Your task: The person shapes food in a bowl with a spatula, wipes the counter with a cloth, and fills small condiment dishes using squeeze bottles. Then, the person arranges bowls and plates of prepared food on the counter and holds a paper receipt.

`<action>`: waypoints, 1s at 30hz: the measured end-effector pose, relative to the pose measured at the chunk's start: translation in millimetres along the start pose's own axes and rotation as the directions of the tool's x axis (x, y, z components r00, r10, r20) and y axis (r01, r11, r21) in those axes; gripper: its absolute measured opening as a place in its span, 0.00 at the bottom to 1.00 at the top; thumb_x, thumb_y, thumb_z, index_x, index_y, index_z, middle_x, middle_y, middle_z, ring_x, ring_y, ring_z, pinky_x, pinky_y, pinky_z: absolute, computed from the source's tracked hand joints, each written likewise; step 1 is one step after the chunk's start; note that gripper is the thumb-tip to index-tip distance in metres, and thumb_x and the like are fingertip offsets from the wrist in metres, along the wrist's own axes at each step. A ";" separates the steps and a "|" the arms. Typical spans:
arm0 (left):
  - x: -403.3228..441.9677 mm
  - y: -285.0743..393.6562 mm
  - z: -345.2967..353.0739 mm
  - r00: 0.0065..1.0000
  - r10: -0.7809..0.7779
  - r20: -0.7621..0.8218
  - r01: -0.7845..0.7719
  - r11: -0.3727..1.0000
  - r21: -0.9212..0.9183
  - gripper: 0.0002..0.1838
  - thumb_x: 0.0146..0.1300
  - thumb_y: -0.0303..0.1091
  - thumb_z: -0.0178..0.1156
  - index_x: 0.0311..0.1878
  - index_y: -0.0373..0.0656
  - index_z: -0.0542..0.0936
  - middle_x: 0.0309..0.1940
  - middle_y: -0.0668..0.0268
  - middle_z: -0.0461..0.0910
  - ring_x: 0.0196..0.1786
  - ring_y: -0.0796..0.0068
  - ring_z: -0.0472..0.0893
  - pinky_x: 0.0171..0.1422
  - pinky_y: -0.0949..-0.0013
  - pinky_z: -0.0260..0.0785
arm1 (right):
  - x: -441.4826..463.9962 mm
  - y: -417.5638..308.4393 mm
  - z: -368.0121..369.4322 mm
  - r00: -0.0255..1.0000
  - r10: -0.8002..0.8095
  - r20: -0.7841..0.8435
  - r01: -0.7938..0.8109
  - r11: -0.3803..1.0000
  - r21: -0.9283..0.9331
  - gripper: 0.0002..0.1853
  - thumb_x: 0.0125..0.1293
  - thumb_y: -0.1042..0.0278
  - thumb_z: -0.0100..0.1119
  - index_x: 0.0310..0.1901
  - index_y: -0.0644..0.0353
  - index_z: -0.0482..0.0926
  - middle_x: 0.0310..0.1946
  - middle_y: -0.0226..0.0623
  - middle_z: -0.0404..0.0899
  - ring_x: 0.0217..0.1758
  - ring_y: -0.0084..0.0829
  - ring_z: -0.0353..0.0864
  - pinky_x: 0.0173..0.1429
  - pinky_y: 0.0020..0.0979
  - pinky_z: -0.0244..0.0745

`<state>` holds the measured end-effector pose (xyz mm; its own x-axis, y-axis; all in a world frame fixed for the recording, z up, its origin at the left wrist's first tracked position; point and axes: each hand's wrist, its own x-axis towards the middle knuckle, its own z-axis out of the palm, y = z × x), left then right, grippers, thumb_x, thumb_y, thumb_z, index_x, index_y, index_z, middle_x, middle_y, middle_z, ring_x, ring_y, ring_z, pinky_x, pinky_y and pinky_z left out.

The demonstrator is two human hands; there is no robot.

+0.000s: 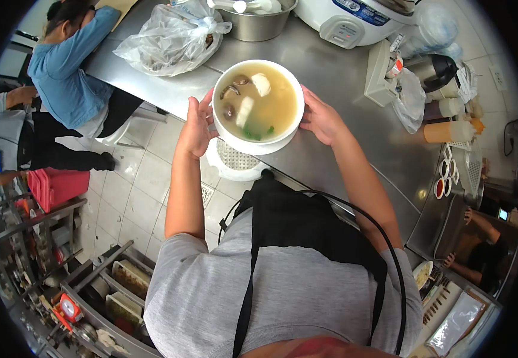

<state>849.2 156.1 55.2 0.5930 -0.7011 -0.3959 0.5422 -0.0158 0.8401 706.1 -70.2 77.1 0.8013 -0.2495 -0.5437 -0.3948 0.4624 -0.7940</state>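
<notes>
A white bowl of soup (258,107) is held level between my two hands at the edge of the steel counter. Its clear yellowish broth holds dark mushroom pieces, pale white chunks and a bit of green leaf. Under the bowl, the rim of a white saucer (265,147) shows. My left hand (198,128) grips the left side, thumb up and fingers partly hidden behind the bowl. On the opposite side my right hand (321,118) supports it, with its fingertips tucked against the bowl and saucer.
Beyond the bowl, the steel counter (324,65) bears a tied plastic bag (169,42), a metal pot (256,24) and a white rice cooker (354,24). Sauce bottles (447,131) stand at right. A white stool (232,161) is below; two people are at left, another person's arms at right.
</notes>
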 end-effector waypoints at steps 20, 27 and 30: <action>-15.5 24.5 42.5 0.992 -0.019 0.121 0.016 1.000 0.024 0.41 0.56 0.69 0.25 0.65 0.48 0.53 0.59 0.58 0.59 0.59 0.59 0.60 0.58 0.48 0.55 | -48.0 6.2 -20.5 0.990 -0.105 -0.091 0.118 0.982 0.151 0.23 0.64 0.62 0.41 0.61 0.54 0.56 0.50 0.32 0.67 0.46 0.27 0.71 0.47 0.35 0.69; -4.9 19.1 98.5 0.914 -0.088 0.397 0.048 0.993 0.109 0.42 0.55 0.69 0.27 0.65 0.48 0.52 0.62 0.59 0.54 0.64 0.58 0.54 0.60 0.45 0.52 | -115.4 28.6 -55.9 0.949 -0.189 -0.253 0.261 0.920 0.293 0.24 0.61 0.62 0.45 0.60 0.49 0.57 0.49 0.31 0.67 0.46 0.26 0.69 0.49 0.35 0.65; 7.5 11.7 133.7 0.830 -0.153 0.537 0.092 0.986 0.140 0.42 0.55 0.70 0.30 0.65 0.48 0.51 0.63 0.60 0.53 0.64 0.58 0.53 0.60 0.46 0.53 | -154.7 34.6 -67.6 0.897 -0.182 -0.403 0.324 0.890 0.320 0.24 0.61 0.62 0.45 0.59 0.49 0.58 0.48 0.32 0.68 0.47 0.27 0.70 0.49 0.35 0.66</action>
<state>780.4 55.3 111.7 0.0894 -0.9619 -0.2584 0.5057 -0.1797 0.8438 538.1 -73.1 115.4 0.6090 -0.6509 -0.4531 0.0522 0.6030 -0.7960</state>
